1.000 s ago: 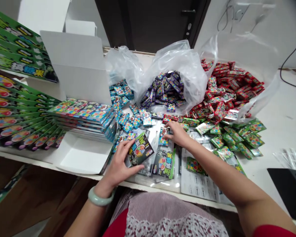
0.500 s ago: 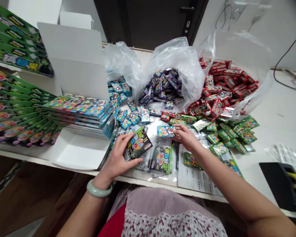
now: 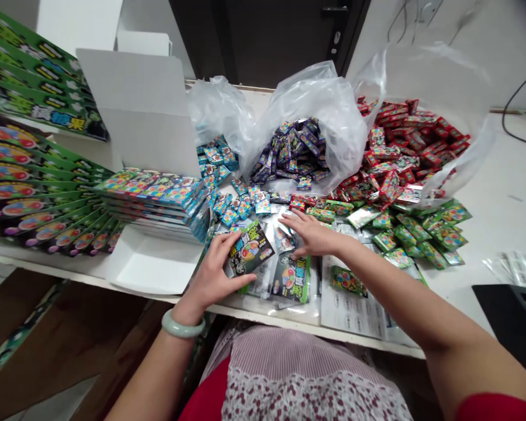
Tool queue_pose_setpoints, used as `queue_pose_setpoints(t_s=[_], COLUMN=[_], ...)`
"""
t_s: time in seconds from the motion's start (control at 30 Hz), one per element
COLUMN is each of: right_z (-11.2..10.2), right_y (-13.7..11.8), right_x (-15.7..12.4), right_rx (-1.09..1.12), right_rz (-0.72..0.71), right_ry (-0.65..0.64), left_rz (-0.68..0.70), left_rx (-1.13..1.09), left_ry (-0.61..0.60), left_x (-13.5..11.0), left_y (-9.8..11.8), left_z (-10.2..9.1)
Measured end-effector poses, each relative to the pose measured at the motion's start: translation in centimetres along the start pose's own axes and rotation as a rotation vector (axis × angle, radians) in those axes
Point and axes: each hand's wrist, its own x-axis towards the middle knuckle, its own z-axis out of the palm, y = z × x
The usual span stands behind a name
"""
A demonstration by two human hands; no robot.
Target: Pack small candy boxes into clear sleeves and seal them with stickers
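My left hand (image 3: 213,275) grips a black and green printed pouch (image 3: 249,250) at the table's near edge, thumb under it and fingers over its left side. My right hand (image 3: 309,235) lies just to the right, fingers spread and pressing a small blue packet (image 3: 283,239) against the clear mouth of that pouch. A second pouch of the same print (image 3: 291,278) lies flat below the right hand on a pile of clear bags. Loose blue packets (image 3: 234,207) are scattered just beyond both hands.
Clear plastic bags hold purple packets (image 3: 296,152) and red packets (image 3: 401,143) at the back. Green packets (image 3: 425,234) spread to the right. A stack of filled pouches (image 3: 155,199) sits in an open white box (image 3: 144,266) on the left, beside green display cards (image 3: 39,199). Sticker sheets (image 3: 355,307) lie at the front.
My right hand lifted a blue packet from the loose pile, carried it left and now presses it at the mouth of the pouch. The left hand kept hold of the pouch.
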Motion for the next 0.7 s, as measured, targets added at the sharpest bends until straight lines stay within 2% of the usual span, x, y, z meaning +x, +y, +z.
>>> queue_pose_setpoints(t_s=[0.07,0.1,0.23,0.27,0.33,0.43,0.57,0.7], right_z=[-0.1,-0.1,-1.1,-1.6,-2.7,-3.6,-3.8,-3.8], right_y=[0.2,0.2,-1.5,-2.3,-3.9,-5.5,-5.5,-5.2], right_x=[0.8,0.7,-2.3,-3.4,-5.0,-6.3,-6.8,-7.1], right_rx=[-0.019,-0.005,0.071,0.055,-0.035,-0.170,-0.205,-0.175], right_rz=[-0.039,-0.052,0.007,0.011,-0.010,-0.033,-0.057,-0.156], right_ry=[0.004,0.063,0.503,0.543,0.474,0.296,0.197,0.115], left_rz=[0.004,0.005,0.064,0.088,0.141,0.207,0.259,0.243], left_rx=[0.005,0.010,0.030,0.029,0.027,0.049,0.052,0.032], left_ry=[-0.009,-0.010,-0.017,-0.018,-0.026,-0.060,-0.125,-0.151], left_x=[0.0,-0.1,-0.2,0.0,0.5,1.3,1.5,1.0], left_y=[0.3,0.4,0.7,0.8,1.0,1.4,2.1,2.6], left_z=[-0.1,-0.1,0.2,0.4,0.9,1.6,1.9,2.0])
